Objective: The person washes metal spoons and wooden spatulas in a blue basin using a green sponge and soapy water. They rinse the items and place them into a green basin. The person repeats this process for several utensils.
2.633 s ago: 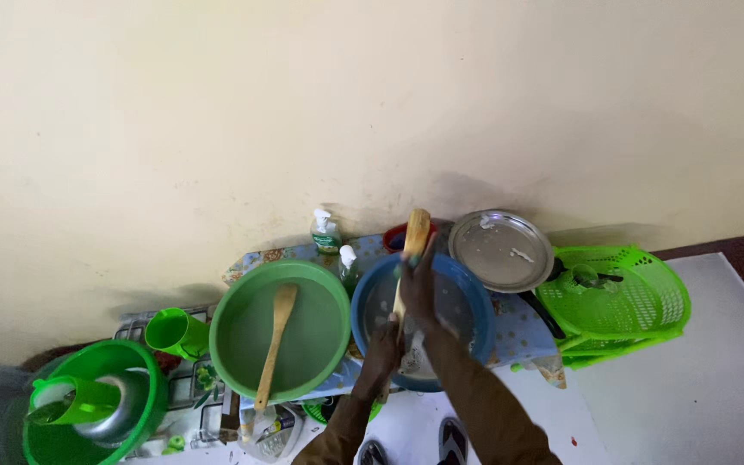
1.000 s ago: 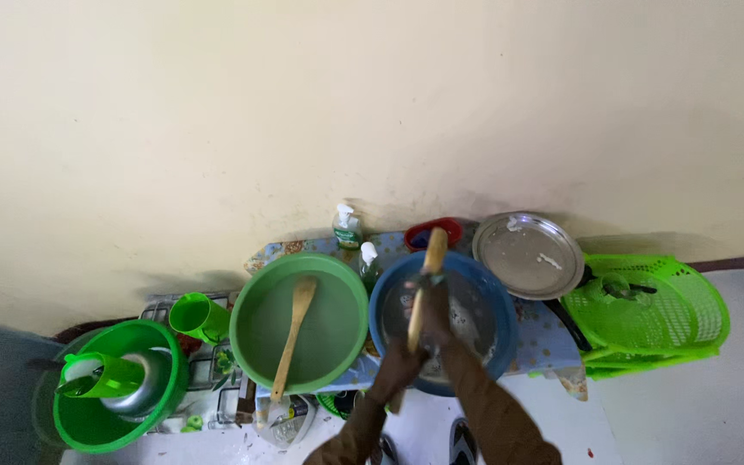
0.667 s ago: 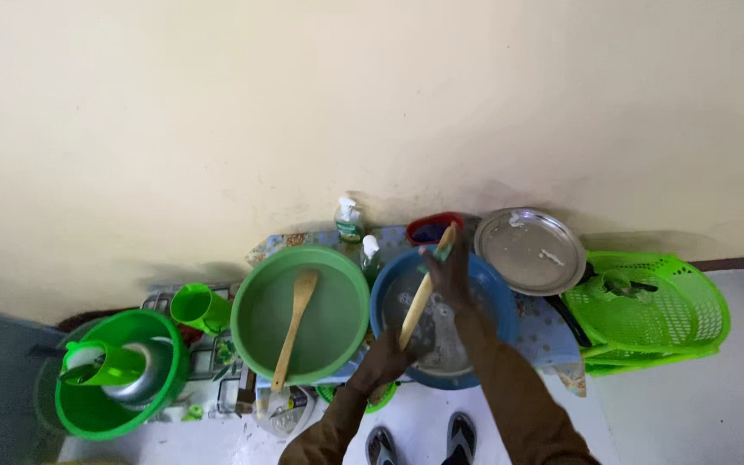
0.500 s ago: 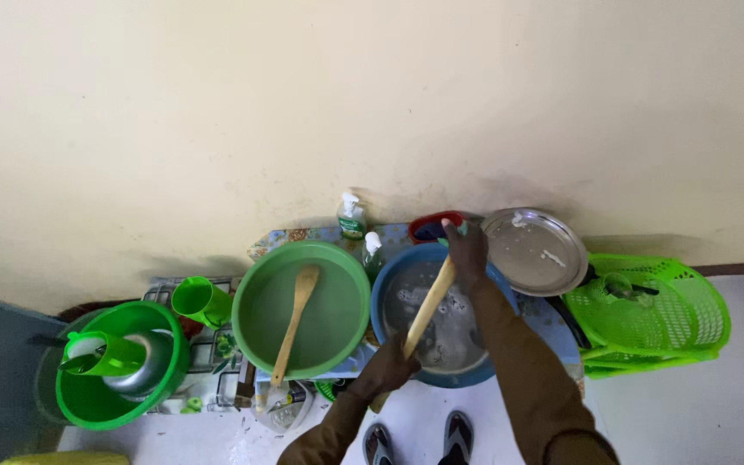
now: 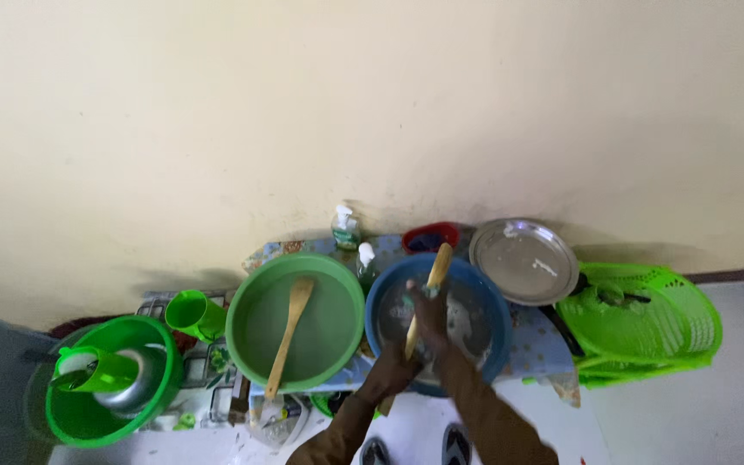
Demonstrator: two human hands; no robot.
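Both hands, L (image 5: 389, 372) & R (image 5: 430, 310), clenched on wooden spatula (image 5: 428, 284) w/in blue basin (image 5: 484, 297) rim, green basin (image 5: 247, 323) touching alongside.

I see a long light wooden spoon (image 5: 424, 297) held tilted over a round blue plastic basin (image 5: 486, 303). My left hand (image 5: 392, 372) grips its low end, and my right hand (image 5: 430, 314) wraps its middle. The basin looks wet inside.

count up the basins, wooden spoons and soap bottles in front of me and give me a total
Basins: 3, a green basin, a blue basin and a green basin on the left.
Wooden spoons: 2, one lying in the green basin, one in my hands.
Soap bottles: 2.
Total: 7.
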